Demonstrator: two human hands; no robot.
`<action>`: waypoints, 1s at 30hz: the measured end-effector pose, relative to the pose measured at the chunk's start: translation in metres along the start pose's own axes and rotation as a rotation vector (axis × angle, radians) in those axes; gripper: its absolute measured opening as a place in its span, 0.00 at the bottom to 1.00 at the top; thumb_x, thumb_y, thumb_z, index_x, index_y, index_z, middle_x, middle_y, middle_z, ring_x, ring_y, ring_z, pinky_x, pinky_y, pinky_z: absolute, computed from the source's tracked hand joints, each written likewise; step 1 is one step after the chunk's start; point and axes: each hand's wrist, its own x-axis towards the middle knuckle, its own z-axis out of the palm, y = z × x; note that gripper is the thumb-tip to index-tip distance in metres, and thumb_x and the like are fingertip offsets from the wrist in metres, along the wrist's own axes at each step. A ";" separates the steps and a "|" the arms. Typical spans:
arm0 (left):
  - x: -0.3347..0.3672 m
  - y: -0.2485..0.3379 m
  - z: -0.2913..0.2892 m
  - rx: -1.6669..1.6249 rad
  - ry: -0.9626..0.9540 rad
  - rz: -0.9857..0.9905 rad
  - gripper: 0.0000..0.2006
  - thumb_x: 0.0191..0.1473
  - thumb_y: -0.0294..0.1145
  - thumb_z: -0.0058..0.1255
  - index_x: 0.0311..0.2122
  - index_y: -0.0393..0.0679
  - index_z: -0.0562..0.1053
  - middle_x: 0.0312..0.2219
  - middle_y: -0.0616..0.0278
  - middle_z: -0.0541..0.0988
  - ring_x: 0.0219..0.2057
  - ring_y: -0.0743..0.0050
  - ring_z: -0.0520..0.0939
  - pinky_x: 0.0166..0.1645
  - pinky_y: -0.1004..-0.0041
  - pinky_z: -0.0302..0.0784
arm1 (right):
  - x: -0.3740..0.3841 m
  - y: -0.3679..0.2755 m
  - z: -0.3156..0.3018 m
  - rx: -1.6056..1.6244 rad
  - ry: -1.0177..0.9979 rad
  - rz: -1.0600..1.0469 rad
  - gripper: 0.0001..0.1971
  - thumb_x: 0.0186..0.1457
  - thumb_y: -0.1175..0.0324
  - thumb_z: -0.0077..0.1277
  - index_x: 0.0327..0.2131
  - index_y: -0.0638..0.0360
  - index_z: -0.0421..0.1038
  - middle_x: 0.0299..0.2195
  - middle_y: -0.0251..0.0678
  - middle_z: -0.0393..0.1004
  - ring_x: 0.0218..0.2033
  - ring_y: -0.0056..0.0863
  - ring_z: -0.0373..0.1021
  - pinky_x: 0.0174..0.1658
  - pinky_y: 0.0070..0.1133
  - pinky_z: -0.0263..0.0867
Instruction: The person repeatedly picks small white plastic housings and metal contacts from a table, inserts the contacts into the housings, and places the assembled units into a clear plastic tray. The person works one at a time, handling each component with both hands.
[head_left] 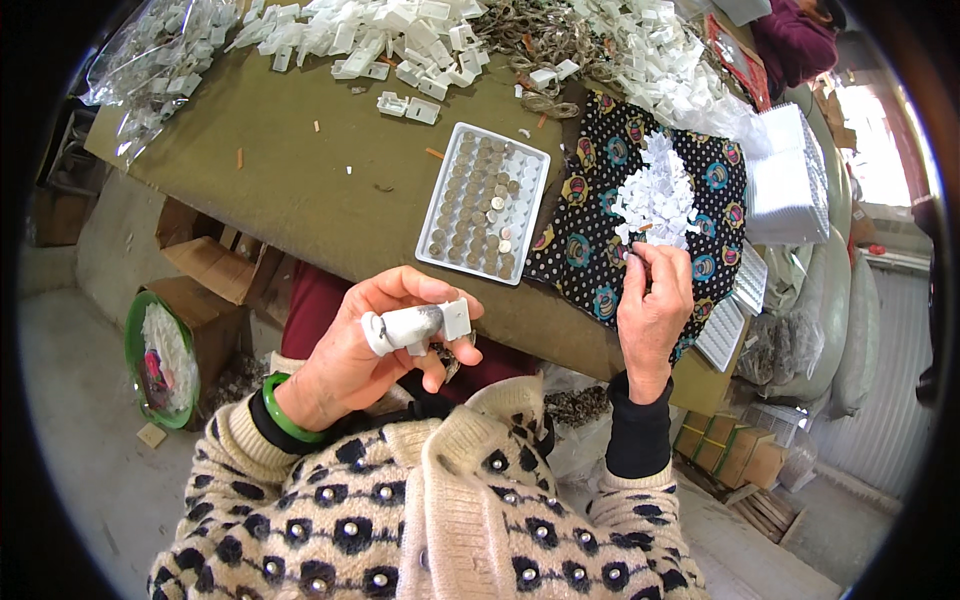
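In my left hand (345,350), fingers curled round it, is a white plastic part (405,328) with a round flanged end, a dark grey patch and a square block at its tip. My right hand (655,305) is closed in a pinch at the lower edge of a heap of small white pieces (655,195). Something small and dark shows at its fingertips, too small to name. The heap lies on a black dotted cloth (575,245) with colourful round figures. Between the hands, farther off, a white tray (427,215) holds rows of round metal discs (465,200).
White plastic casings (430,50) are piled along the table's (300,150) far side, beside tangled wires (545,45). A clear bag (160,70) of parts sits far left. Stacked white trays (790,180) stand at the right. Another person (795,45) is at the far right.
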 end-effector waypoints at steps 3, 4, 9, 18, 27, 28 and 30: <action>0.001 -0.002 -0.001 -0.006 0.026 -0.006 0.09 0.59 0.27 0.53 0.45 0.39 0.74 0.44 0.41 0.77 0.38 0.51 0.85 0.26 0.69 0.85 | -0.002 0.004 -0.002 -0.059 -0.080 0.012 0.05 0.50 0.78 0.57 0.32 0.62 0.72 0.30 0.39 0.70 0.34 0.40 0.69 0.38 0.32 0.65; 0.001 -0.003 -0.002 -0.008 0.030 -0.009 0.09 0.59 0.26 0.53 0.45 0.38 0.74 0.44 0.41 0.77 0.37 0.51 0.85 0.25 0.69 0.85 | -0.001 0.006 -0.002 -0.078 -0.098 -0.010 0.05 0.50 0.77 0.57 0.32 0.62 0.72 0.30 0.39 0.70 0.34 0.41 0.69 0.38 0.33 0.65; -0.002 -0.002 -0.006 0.017 0.015 0.009 0.10 0.59 0.29 0.54 0.45 0.41 0.73 0.45 0.41 0.75 0.37 0.51 0.84 0.24 0.71 0.84 | 0.010 0.005 -0.005 -0.165 -0.192 -0.080 0.03 0.52 0.76 0.55 0.30 0.62 0.70 0.27 0.42 0.70 0.32 0.43 0.70 0.37 0.33 0.66; -0.005 0.000 -0.006 -0.090 0.105 -0.042 0.12 0.57 0.25 0.55 0.47 0.37 0.74 0.37 0.47 0.81 0.32 0.58 0.86 0.25 0.71 0.83 | -0.020 -0.087 0.000 0.934 -0.233 0.167 0.02 0.62 0.79 0.47 0.37 0.63 0.65 0.33 0.36 0.71 0.30 0.18 0.66 0.36 0.15 0.65; -0.012 -0.001 -0.007 -0.029 0.050 -0.019 0.15 0.58 0.34 0.55 0.49 0.40 0.74 0.41 0.45 0.80 0.33 0.58 0.84 0.32 0.65 0.83 | -0.033 -0.129 0.033 1.152 -0.229 0.091 0.02 0.62 0.77 0.46 0.38 0.62 0.65 0.38 0.39 0.68 0.38 0.24 0.65 0.45 0.21 0.63; -0.012 -0.001 -0.008 -0.058 0.036 -0.022 0.15 0.59 0.33 0.54 0.49 0.39 0.73 0.40 0.45 0.80 0.33 0.60 0.84 0.32 0.64 0.84 | -0.034 -0.129 0.033 1.166 -0.240 0.105 0.02 0.62 0.77 0.46 0.38 0.62 0.65 0.38 0.39 0.68 0.38 0.24 0.65 0.46 0.21 0.63; -0.013 -0.001 -0.009 -0.037 0.057 -0.033 0.15 0.59 0.33 0.54 0.49 0.39 0.73 0.40 0.46 0.80 0.34 0.61 0.84 0.33 0.63 0.85 | -0.035 -0.130 0.032 1.221 -0.272 0.168 0.02 0.63 0.76 0.46 0.38 0.62 0.65 0.38 0.38 0.68 0.39 0.24 0.65 0.46 0.21 0.63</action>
